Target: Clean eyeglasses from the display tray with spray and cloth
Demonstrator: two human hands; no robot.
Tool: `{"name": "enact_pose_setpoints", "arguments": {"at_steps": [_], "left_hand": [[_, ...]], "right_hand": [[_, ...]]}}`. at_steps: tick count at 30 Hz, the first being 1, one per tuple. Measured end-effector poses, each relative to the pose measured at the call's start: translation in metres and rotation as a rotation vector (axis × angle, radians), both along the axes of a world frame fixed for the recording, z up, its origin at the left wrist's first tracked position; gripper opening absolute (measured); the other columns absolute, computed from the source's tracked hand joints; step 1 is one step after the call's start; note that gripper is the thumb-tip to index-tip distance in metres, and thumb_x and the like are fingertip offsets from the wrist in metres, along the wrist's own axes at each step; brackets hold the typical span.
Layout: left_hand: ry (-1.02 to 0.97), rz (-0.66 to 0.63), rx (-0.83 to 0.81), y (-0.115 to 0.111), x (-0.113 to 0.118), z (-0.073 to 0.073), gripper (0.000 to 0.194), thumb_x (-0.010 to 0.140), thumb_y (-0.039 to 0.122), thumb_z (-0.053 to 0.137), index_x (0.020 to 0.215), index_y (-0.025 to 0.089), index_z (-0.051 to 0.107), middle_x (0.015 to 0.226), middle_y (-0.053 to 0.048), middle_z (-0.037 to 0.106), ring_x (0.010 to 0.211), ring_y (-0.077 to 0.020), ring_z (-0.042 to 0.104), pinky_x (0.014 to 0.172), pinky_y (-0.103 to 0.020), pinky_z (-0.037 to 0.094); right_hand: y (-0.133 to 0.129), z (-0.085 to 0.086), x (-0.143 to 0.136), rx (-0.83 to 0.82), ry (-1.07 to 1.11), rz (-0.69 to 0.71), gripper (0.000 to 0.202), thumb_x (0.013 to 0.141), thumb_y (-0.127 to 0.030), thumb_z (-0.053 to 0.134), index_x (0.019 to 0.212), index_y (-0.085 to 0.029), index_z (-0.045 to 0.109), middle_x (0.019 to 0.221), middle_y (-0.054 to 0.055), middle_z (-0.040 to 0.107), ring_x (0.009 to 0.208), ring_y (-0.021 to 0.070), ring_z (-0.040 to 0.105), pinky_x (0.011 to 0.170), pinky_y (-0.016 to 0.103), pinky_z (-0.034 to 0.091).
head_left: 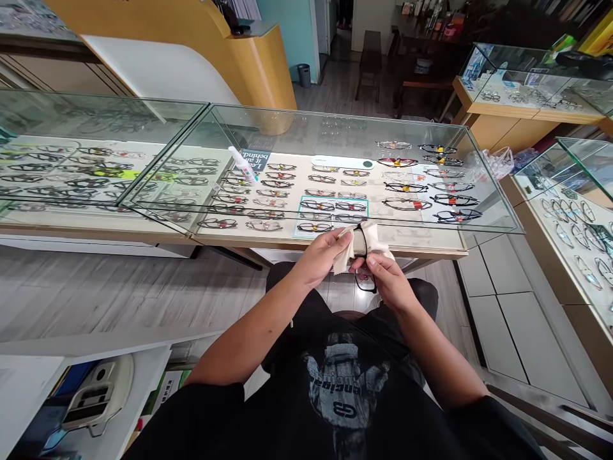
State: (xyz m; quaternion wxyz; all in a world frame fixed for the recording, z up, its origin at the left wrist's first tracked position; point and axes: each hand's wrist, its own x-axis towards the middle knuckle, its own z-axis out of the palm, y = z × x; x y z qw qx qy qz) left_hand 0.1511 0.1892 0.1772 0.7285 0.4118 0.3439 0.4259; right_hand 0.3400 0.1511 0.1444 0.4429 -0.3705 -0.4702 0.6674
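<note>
Just in front of the glass display case, both my hands are closed on a pair of black-framed eyeglasses and a cream cloth. My left hand pinches the cloth around one side of the eyeglasses, and that lens is partly covered. My right hand grips the frame near its middle, with the cloth reaching over to its fingers. One lens rim hangs down below my fingers, uncovered. How far the cloth wraps behind the frame is hidden.
The glass display case spans the front, holding rows of eyeglasses. On its top stands a white spray bottle. More display cases line the right. At lower left, an open white drawer holds a pale device.
</note>
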Motion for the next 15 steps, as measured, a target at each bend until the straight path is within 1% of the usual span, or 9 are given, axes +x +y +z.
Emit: {"name": "enact_pose_setpoints", "arguments": {"at_steps": [3,5,6,8,9,11,13,15], "left_hand": [[0.021,0.094,-0.011,0.002,-0.01,-0.004,0.05,0.088,0.059,0.083,0.112,0.016,0.077,0.079,-0.003,0.074,0.068,-0.015,0.068,0.071,-0.027,0.056],[0.062,0.116,-0.01,0.002,-0.017,-0.007,0.054,0.086,0.06,0.084,0.117,0.016,0.078,0.083,-0.005,0.076,0.077,-0.0177,0.072,0.078,-0.029,0.058],[0.097,0.097,-0.009,0.001,-0.02,-0.007,0.056,0.085,0.061,0.084,0.118,0.016,0.078,0.086,-0.006,0.077,0.08,-0.0186,0.072,0.078,-0.028,0.058],[0.171,0.01,0.005,-0.002,-0.024,-0.006,0.058,0.085,0.062,0.083,0.12,0.016,0.079,0.093,-0.008,0.079,0.085,-0.0203,0.074,0.078,-0.028,0.057],[0.198,-0.04,0.021,-0.005,-0.024,-0.005,0.058,0.086,0.062,0.082,0.12,0.016,0.079,0.097,-0.009,0.08,0.089,-0.0212,0.074,0.08,-0.029,0.057],[0.219,-0.12,0.055,-0.01,-0.021,-0.002,0.056,0.089,0.061,0.08,0.123,0.016,0.079,0.105,-0.011,0.08,0.099,-0.0234,0.074,0.089,-0.031,0.057],[0.213,-0.158,0.08,-0.016,-0.013,0.0,0.056,0.09,0.061,0.079,0.125,0.017,0.079,0.109,-0.011,0.081,0.106,-0.0252,0.074,0.097,-0.035,0.056],[0.198,-0.142,0.104,-0.021,-0.004,0.0,0.055,0.089,0.062,0.079,0.125,0.019,0.08,0.112,-0.01,0.081,0.112,-0.0261,0.073,0.103,-0.037,0.054]], "right_hand": [[-0.002,0.005,0.007,0.016,-0.002,-0.033,0.04,0.098,-0.061,0.069,0.095,-0.025,0.086,0.091,0.006,0.073,0.086,0.0228,0.059,0.084,0.037,0.048],[-0.003,0.012,0.012,0.031,0.015,-0.092,0.037,0.099,-0.059,0.069,0.096,-0.026,0.086,0.095,0.007,0.072,0.093,0.0247,0.06,0.086,0.038,0.049],[-0.002,0.016,0.015,0.05,0.027,-0.13,0.036,0.098,-0.058,0.069,0.096,-0.027,0.086,0.099,0.008,0.071,0.098,0.0257,0.06,0.089,0.038,0.049],[0.0,0.023,0.018,0.106,0.049,-0.199,0.032,0.098,-0.057,0.071,0.095,-0.029,0.087,0.108,0.008,0.069,0.11,0.0274,0.06,0.097,0.039,0.049],[0.002,0.025,0.018,0.132,0.053,-0.222,0.031,0.097,-0.056,0.072,0.095,-0.029,0.087,0.112,0.008,0.067,0.116,0.0281,0.058,0.101,0.04,0.049],[0.006,0.025,0.016,0.159,0.046,-0.244,0.03,0.097,-0.056,0.072,0.096,-0.029,0.087,0.119,0.009,0.064,0.125,0.0294,0.056,0.107,0.041,0.048],[0.009,0.023,0.01,0.152,0.029,-0.239,0.031,0.097,-0.057,0.072,0.098,-0.03,0.087,0.123,0.009,0.062,0.129,0.0302,0.055,0.11,0.042,0.048],[0.01,0.019,0.003,0.146,0.014,-0.224,0.033,0.098,-0.058,0.07,0.099,-0.029,0.087,0.126,0.009,0.061,0.13,0.0302,0.054,0.112,0.042,0.048]]}}
